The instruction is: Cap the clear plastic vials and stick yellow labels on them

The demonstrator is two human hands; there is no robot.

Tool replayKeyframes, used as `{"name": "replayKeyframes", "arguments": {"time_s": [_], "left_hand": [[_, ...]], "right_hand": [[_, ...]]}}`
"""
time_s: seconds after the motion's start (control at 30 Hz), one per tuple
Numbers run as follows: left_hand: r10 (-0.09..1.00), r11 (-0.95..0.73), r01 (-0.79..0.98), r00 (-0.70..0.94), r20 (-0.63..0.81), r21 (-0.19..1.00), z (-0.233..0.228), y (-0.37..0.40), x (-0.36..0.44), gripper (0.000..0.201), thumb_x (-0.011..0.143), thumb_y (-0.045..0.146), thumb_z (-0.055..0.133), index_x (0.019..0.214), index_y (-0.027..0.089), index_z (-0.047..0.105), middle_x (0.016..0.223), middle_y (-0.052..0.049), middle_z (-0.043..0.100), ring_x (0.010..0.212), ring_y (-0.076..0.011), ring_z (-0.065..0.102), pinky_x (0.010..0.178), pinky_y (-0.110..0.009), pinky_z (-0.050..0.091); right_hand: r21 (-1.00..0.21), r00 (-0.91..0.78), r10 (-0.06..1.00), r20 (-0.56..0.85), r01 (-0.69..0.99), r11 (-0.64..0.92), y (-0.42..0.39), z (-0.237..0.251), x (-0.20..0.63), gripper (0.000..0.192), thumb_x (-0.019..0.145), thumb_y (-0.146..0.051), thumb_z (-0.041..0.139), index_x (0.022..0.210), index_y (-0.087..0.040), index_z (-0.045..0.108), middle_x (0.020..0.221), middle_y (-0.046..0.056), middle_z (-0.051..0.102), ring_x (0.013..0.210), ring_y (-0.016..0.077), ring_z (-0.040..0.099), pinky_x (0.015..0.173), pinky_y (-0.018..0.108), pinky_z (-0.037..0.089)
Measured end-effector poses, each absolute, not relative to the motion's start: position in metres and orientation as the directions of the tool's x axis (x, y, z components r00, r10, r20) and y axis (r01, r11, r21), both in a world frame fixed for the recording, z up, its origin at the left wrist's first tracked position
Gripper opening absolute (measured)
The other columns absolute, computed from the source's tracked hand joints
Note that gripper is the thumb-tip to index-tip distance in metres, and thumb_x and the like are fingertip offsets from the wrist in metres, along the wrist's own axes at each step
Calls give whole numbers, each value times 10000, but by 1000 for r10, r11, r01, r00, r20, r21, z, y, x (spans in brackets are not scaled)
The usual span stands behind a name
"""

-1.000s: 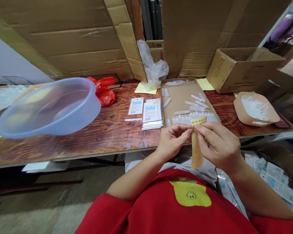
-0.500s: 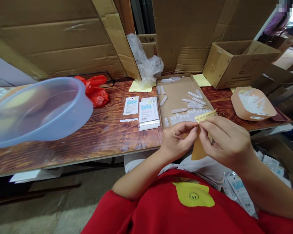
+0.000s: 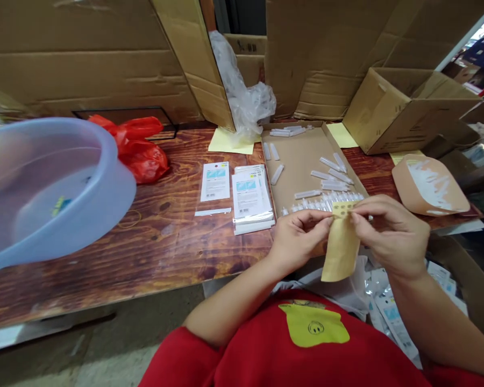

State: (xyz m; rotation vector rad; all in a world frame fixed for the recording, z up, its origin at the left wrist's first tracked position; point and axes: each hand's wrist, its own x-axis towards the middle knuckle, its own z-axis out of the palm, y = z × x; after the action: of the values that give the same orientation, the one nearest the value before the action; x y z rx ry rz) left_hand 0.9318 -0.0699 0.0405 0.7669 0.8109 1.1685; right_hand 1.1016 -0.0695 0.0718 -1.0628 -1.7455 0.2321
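Observation:
Between my hands hangs a yellow sticker sheet point(image 3: 341, 247) with small dark printed marks along its top. My left hand point(image 3: 300, 236) pinches its left edge between thumb and fingertips. On the opposite edge, the thumb and fingers of my right hand point(image 3: 391, 231) are closed on the same sheet. Just behind it, a shallow cardboard tray point(image 3: 294, 177) holds a row of small clear plastic tubes point(image 3: 320, 202), partly hidden by my hands, and several loose tubes point(image 3: 336, 174). To the left lie a stack of printed white packets point(image 3: 250, 193) and a single packet point(image 3: 215, 181).
A large translucent blue basin point(image 3: 116, 188) stands at the left beside a red plastic bag point(image 3: 143, 156). Clear crumpled plastic point(image 3: 250, 105) sits behind the tray. At the right are an open carton point(image 3: 407, 121) and an orange-tan container point(image 3: 403, 177) of white pieces. Packets point(image 3: 395, 317) lie low at right.
The sheet has turned to show more of its face, and my right hand has shifted right along its top. The whole view has also shifted slightly.

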Motion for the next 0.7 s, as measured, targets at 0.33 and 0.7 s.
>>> {"name": "replayKeyframes", "arguments": {"time_s": [0.33,0.7], "left_hand": [[905,408,-387,290,-311,827,32,-31,921,449,622,492,882,899,156,773,927,-86,789,816,-200,730,694,-317,602],[449,-731,480,874,-188,485,47,10,869,353,622,-37,570,802,205,754,892,-56,747,944,-230,660,775,-298,477]], "right_hand": [[-980,-355,916,-188,2,-201,-23,46,1181,236,755,-377,828,734,-172,714,625,24,704,510,155,661,461,257,527],[-856,-131,990,59,504,118,114,36,1292,401,832,-309,680,630,34,725,582,84,684,529,145,650,562,346,456]]}}
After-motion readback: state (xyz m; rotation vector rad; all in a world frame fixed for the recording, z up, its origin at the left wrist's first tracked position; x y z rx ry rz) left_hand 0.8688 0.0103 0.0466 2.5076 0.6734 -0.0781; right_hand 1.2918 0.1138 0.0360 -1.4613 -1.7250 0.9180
